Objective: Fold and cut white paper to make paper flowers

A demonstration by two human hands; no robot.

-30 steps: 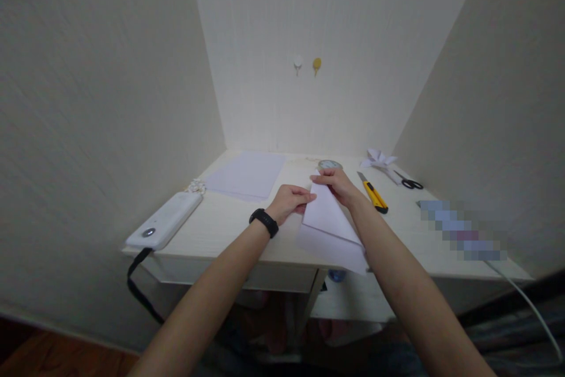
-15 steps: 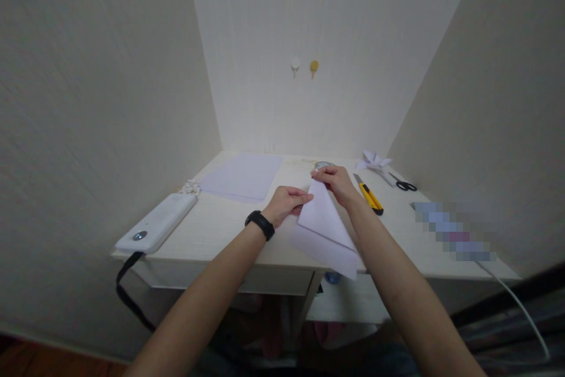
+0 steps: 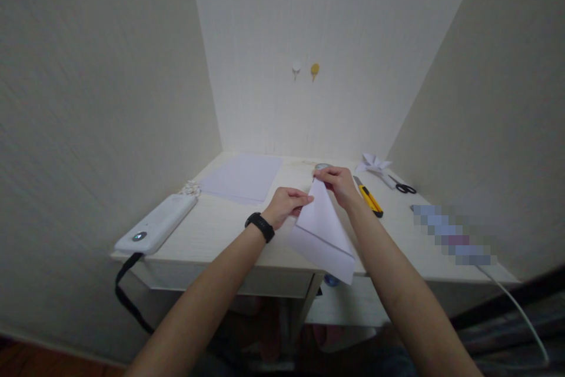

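Pale walls (image 3: 110, 71) close in on three sides and fill most of the frame. The white counter (image 3: 220, 230) runs across the middle, with its front edge at lower centre.

A folded sheet (image 3: 324, 230) of white paper sits at centre frame. It is folded to a point at the top and widens toward the bottom. Its lower corner hangs past the counter's front edge, and its upper part is lifted off the surface. Both hands are on it. The left hand (image 3: 286, 203) has its fingers curled narrow and pinches the sheet's left edge near the top. The right hand (image 3: 338, 182) has its fingertips closed on the pointed tip, just above and right of the left hand.

- A stack of flat paper (image 3: 242, 176) lies at the counter's upper left, well apart from the hands.
- A long white device (image 3: 156, 224) lies on the left edge of the counter (type unclear). A black strap (image 3: 126, 294) hangs from it below the counter.
- A white cable (image 3: 516, 300) trails off the counter at lower right, below a pixelated patch.
- A yellow utility knife (image 3: 368, 197) lies just right of the right hand.
- Black-handled scissors (image 3: 402, 187) lie further right.
- A small folded paper shape (image 3: 374, 162) sits near the back wall, up and left of the scissors.
- A tape roll (image 3: 322, 166) is partly hidden behind the right hand.
- A small white crumpled bit (image 3: 191, 189) sits by the device's far end (can't tell what it is).
- A black wristband (image 3: 259, 226) is on the left wrist.
- Two wall hooks are on the back wall at upper centre, one white (image 3: 296, 66) and one yellow (image 3: 315, 67).
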